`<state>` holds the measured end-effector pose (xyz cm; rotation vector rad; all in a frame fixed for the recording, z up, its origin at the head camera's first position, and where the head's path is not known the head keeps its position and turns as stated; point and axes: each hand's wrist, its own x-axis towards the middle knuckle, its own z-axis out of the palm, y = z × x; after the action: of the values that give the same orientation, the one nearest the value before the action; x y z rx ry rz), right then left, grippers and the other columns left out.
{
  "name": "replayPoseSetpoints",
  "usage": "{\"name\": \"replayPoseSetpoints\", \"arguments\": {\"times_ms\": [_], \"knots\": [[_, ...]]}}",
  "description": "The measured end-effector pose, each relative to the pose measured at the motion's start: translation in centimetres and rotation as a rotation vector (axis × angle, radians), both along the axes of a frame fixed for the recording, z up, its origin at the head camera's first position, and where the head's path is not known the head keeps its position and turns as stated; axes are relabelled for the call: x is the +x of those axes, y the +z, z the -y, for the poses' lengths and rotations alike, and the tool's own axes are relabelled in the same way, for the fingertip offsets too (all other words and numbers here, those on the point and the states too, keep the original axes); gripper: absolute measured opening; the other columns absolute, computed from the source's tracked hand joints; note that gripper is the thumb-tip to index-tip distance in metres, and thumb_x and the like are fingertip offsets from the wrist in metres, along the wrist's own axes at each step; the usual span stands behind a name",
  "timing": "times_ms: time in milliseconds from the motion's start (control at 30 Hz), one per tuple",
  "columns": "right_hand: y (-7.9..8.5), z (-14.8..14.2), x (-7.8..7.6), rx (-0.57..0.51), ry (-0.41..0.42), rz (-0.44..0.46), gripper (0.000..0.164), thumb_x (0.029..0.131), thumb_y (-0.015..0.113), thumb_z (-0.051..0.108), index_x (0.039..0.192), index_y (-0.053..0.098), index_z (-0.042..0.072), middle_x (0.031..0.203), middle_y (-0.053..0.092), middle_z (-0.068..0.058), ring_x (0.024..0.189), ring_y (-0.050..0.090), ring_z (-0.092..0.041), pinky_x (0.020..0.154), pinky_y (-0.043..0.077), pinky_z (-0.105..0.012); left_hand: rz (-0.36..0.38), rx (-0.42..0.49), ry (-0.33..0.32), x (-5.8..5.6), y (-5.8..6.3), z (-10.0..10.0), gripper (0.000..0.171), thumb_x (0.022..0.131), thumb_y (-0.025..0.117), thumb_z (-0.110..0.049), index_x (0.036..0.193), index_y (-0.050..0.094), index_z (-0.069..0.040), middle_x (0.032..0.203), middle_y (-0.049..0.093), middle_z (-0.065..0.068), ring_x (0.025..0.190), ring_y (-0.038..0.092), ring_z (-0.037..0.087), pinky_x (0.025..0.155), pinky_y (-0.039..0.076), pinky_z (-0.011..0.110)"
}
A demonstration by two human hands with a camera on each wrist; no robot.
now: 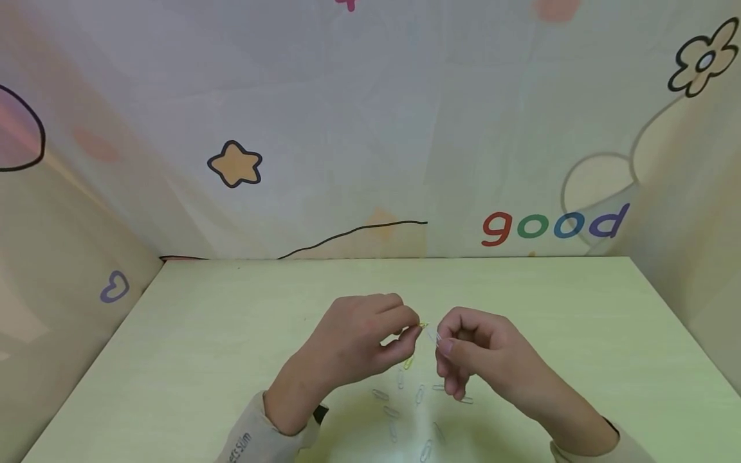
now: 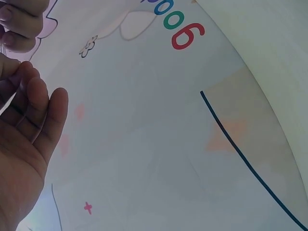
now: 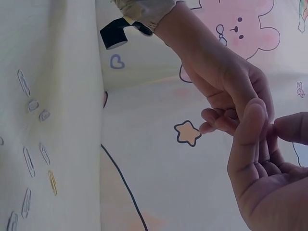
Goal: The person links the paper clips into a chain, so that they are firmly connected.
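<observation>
Over the table, my left hand (image 1: 365, 334) pinches a small yellow paper clip (image 1: 424, 325) between thumb and forefinger. My right hand (image 1: 486, 350) holds a silver paper clip (image 1: 434, 335) the same way, its other fingers curled. The two clips are very close in the head view; whether they touch or are linked I cannot tell. In the right wrist view, the left hand (image 3: 231, 79) lies behind the right hand (image 3: 264, 178), and fingers hide the held clips. Only part of the left hand (image 2: 24, 139) shows in the left wrist view.
Several silver paper clips (image 1: 420, 393) lie scattered on the pale green table (image 1: 231, 347) below the hands, with one yellow paper clip (image 1: 408, 363) among them. A patterned cloth wall (image 1: 347, 128) stands behind the table and along both sides.
</observation>
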<state>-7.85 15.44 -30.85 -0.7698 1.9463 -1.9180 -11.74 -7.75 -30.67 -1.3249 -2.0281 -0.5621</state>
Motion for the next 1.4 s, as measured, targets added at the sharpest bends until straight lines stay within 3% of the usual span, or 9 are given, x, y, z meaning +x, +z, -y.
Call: {"name": "replayPoseSetpoints", "arguments": {"times_ms": [267, 467, 667, 767, 867, 1000, 1133, 1233, 1400], "knots": [[0.8, -0.8, -0.1, 0.077, -0.161, -0.065, 0.01, 0.102, 0.056, 0.005, 0.095, 0.056, -0.002, 0.079, 0.061, -0.018, 0.061, 0.064, -0.032, 0.058, 0.058, -0.041, 0.021, 0.009, 0.003, -0.3, 0.2, 0.1, 0.015, 0.081, 0.07, -0.002, 0.083, 0.067, -0.016, 0.074, 0.06, -0.01, 0.062, 0.055, -0.001, 0.056, 0.038, 0.008], [1.3, -1.2, -0.2, 0.139, -0.261, -0.093, 0.01, 0.101, 0.058, 0.006, 0.094, 0.058, -0.002, 0.079, 0.061, -0.016, 0.064, 0.064, -0.032, 0.059, 0.057, -0.039, 0.109, 0.011, -0.007, -0.6, 0.3, 0.2, 0.015, 0.083, 0.068, -0.001, 0.087, 0.065, -0.015, 0.079, 0.064, -0.009, 0.07, 0.06, 0.002, 0.058, 0.043, 0.011], [1.5, -1.4, -0.5, 0.196, -0.281, -0.097, 0.011, 0.1, 0.06, 0.008, 0.094, 0.059, 0.0, 0.078, 0.06, -0.016, 0.065, 0.064, -0.031, 0.06, 0.057, -0.038, 0.317, -0.02, 0.026, -1.0, 0.0, -0.1, 0.009, 0.093, 0.066, -0.007, 0.101, 0.067, -0.013, 0.092, 0.066, -0.007, 0.075, 0.059, 0.005, 0.059, 0.045, 0.017], [1.4, -1.5, -0.5, 0.238, -0.26, -0.099, 0.011, 0.1, 0.062, 0.01, 0.095, 0.06, 0.001, 0.079, 0.06, -0.014, 0.066, 0.064, -0.032, 0.061, 0.057, -0.037, 0.496, -0.031, 0.01, -0.8, -0.1, -0.5, 0.019, 0.098, 0.065, -0.016, 0.117, 0.065, -0.014, 0.106, 0.065, -0.006, 0.08, 0.058, 0.005, 0.064, 0.048, 0.019], [1.2, -1.5, -0.4, 0.28, -0.22, -0.119, 0.01, 0.1, 0.063, 0.012, 0.095, 0.061, 0.004, 0.078, 0.06, -0.01, 0.066, 0.063, -0.029, 0.062, 0.056, -0.035, 0.72, -0.027, -0.049, -0.2, 0.0, -1.2, 0.031, 0.1, 0.065, -0.023, 0.131, 0.061, -0.016, 0.118, 0.064, -0.006, 0.077, 0.057, 0.004, 0.067, 0.049, 0.023], [1.1, -1.5, -0.2, 0.305, -0.192, -0.152, 0.01, 0.1, 0.065, 0.015, 0.095, 0.062, 0.007, 0.077, 0.061, -0.007, 0.064, 0.061, -0.024, 0.062, 0.055, -0.034, 0.913, -0.016, -0.09, 0.2, 0.1, -1.9, 0.025, 0.102, 0.062, -0.021, 0.127, 0.065, -0.018, 0.104, 0.067, -0.01, 0.06, 0.05, 0.006, 0.061, 0.047, 0.024], [1.0, -1.4, 0.0, 0.309, -0.201, -0.165, 0.009, 0.1, 0.065, 0.015, 0.095, 0.063, 0.008, 0.077, 0.06, -0.005, 0.064, 0.061, -0.023, 0.061, 0.054, -0.032, 0.976, 0.006, -0.049, 0.6, -0.2, -1.9, 0.01, 0.102, 0.062, -0.02, 0.106, 0.071, -0.021, 0.082, 0.063, -0.014, 0.054, 0.045, 0.007, 0.056, 0.043, 0.024], [0.7, -1.1, 0.0, 0.29, -0.193, -0.171, 0.008, 0.1, 0.065, 0.014, 0.094, 0.063, 0.009, 0.077, 0.06, -0.006, 0.064, 0.061, -0.022, 0.062, 0.054, -0.032, 0.991, 0.033, -0.033, 1.0, -0.5, -1.5, 0.011, 0.102, 0.063, -0.021, 0.094, 0.069, -0.023, 0.076, 0.06, -0.013, 0.054, 0.044, 0.007, 0.055, 0.043, 0.024], [-0.2, -0.9, 0.0, 0.298, -0.173, -0.169, 0.009, 0.101, 0.063, 0.016, 0.095, 0.063, 0.011, 0.078, 0.06, -0.005, 0.065, 0.061, -0.022, 0.061, 0.054, -0.033, 0.993, 0.052, -0.016, 1.7, -1.0, -0.7, 0.014, 0.101, 0.063, -0.022, 0.088, 0.066, -0.025, 0.074, 0.057, -0.011, 0.059, 0.05, 0.006, 0.058, 0.046, 0.025]]}}
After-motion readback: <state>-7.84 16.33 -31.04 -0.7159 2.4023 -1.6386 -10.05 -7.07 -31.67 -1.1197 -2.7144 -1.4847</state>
